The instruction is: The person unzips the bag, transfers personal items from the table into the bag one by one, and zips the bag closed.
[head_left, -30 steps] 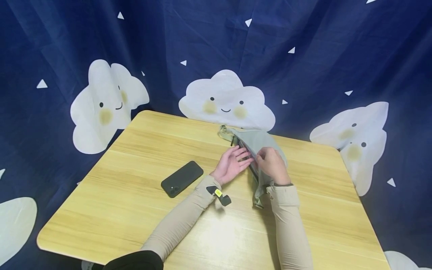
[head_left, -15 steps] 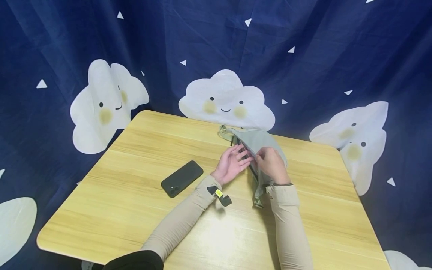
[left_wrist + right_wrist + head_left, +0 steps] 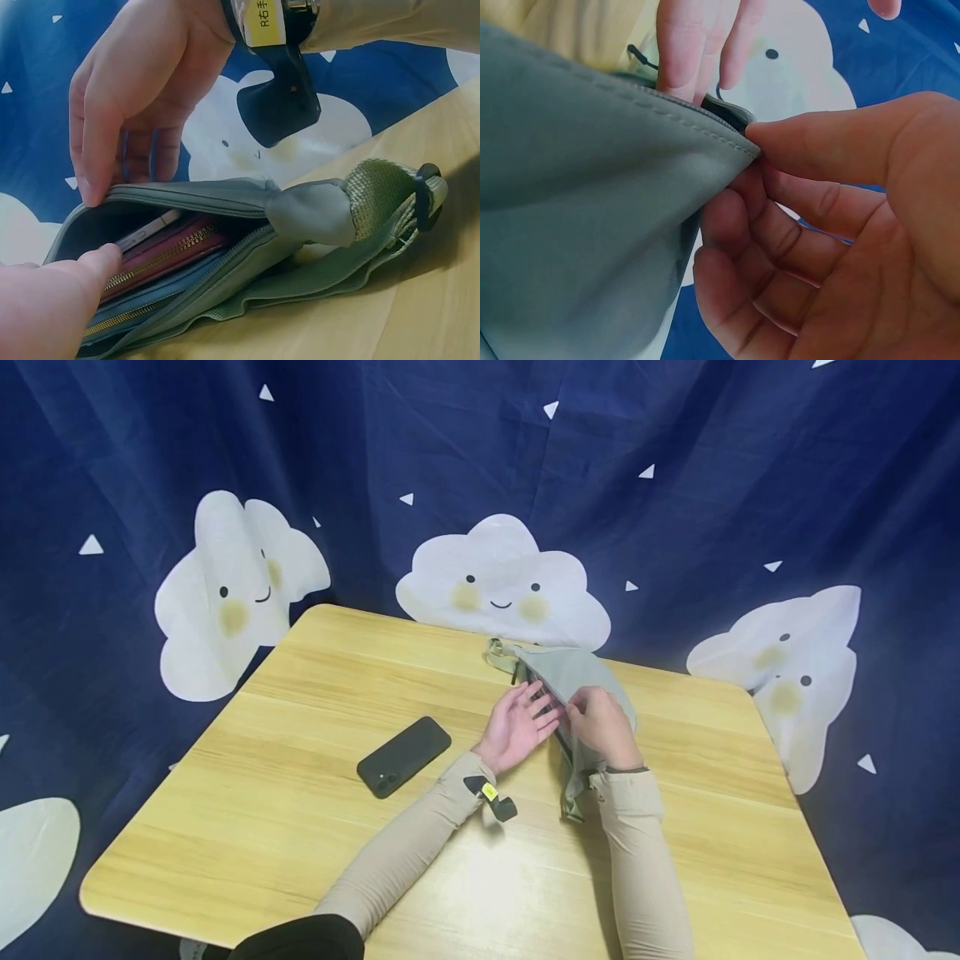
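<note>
Little moves since earlier: right hand (image 3: pixel 604 727) pinches bag (image 3: pixel 581 672), seemingly keeping it agape; left hand (image 3: pixel 516 725), uncurled, sits at its eight o'clock.

The head view looks forward and down over the table (image 3: pixel 225 843); both wrist views share the bag (image 3: pixel 577 187) close up.

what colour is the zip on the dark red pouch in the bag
The zip is gold, seen best in the left wrist view.

Grey-green bag (image 3: pixel 581 670), unzipped, far side of tbl (image 3: pixel 247 835) (red zip pouch (image 3: pixel 161 244) inside).
</note>
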{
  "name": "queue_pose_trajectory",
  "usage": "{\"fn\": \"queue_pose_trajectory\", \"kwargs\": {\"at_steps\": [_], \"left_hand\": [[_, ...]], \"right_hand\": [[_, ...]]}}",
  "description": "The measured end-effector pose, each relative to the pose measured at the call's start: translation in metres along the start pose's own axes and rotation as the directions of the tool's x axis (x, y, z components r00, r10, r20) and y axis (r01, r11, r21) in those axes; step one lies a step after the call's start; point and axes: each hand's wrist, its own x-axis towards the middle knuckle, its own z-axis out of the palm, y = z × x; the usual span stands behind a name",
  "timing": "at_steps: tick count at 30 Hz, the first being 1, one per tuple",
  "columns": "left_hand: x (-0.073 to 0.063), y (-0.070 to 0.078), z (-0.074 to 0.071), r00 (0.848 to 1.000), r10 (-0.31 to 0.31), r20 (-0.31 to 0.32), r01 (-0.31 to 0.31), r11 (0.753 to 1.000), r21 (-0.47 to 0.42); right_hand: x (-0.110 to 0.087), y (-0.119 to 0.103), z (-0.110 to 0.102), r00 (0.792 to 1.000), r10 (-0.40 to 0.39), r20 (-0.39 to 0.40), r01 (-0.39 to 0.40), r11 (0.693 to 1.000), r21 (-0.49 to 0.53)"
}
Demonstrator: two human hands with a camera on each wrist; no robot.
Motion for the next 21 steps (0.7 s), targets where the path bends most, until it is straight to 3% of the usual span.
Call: {"fn": "queue_pose_trajectory", "kwargs": {"at_steps": [9, 14, 16, 18, 21], "left_hand": [[0.0, 0.003, -0.001, 1.0, -0.017, -0.009, 0.017, 0.999, 0.03], [-0.002, 0.01, -0.001, 0.998, 0.015, -0.069, -0.003, 0.986, 0.168], [-0.004, 0.015, -0.002, 0.995, 0.045, -0.094, -0.018, 0.962, 0.274], [-0.006, 0.021, -0.001, 0.989, 0.084, -0.118, -0.031, 0.919, 0.393], [-0.009, 0.029, -0.001, 0.976, 0.149, -0.156, -0.039, 0.831, 0.554]], "right_hand": [[0.0, 0.001, 0.002, 1.0, -0.019, -0.024, 0.019, 1.0, 0.005], [-0.001, 0.003, 0.002, 0.999, -0.018, -0.028, 0.019, 1.0, 0.002], [-0.001, 0.003, 0.001, 0.999, -0.014, -0.031, 0.014, 1.0, 0.0], [-0.002, 0.003, 0.001, 0.999, -0.013, -0.034, 0.013, 1.0, -0.002], [-0.002, 0.004, 0.0, 0.999, -0.008, -0.031, 0.008, 1.0, 0.002]]}}
